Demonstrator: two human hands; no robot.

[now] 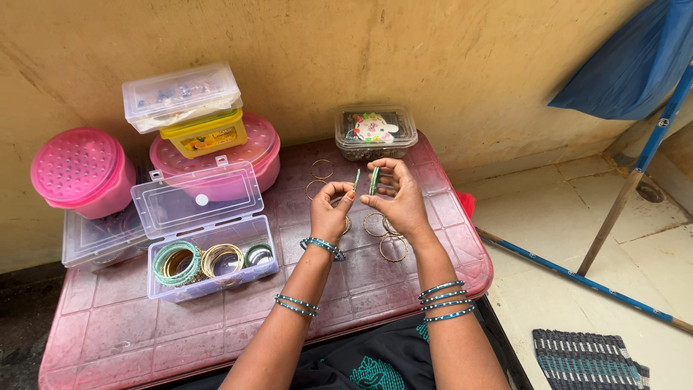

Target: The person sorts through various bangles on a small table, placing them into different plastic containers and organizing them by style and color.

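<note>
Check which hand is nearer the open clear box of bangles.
Left. The left hand is just right of the open clear box in the picture; the right hand is farther off, beyond the left.

Stained yellow wall (pixel 447 50); pale tiled floor (pixel 577 209); striped mat (pixel 588 360); daylight.

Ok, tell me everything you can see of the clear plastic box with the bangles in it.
The clear plastic box sits open on the pink table, left of the left hand. Its hinged lid leans back against a pink round container. Inside stand stacks of bangles: teal, gold and a darker green set. Neither hand touches it.
</note>
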